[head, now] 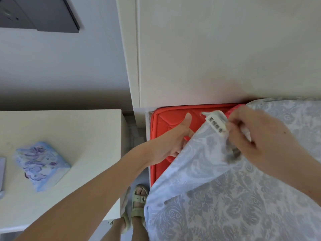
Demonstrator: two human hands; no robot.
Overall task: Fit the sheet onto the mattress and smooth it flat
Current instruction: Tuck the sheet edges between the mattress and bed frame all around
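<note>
Two hands at one uncovered corner. Well left of them, floral box (41,165) on side table (83,136), out of play. Sets left hand (175,136) on bare red mattress (166,117), fingers under sheet (225,188) edge, grip impossible to tell, likely lifting slack. Pinches bunched sheet corner beside label (217,125) in right hand (258,136), probably to stretch it over.

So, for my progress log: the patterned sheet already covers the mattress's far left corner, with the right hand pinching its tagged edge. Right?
Not quite. The head view shows the mattress bare and red at its far left corner; the patterned sheet stops short of it. The right hand does pinch the sheet's tagged edge.
</note>
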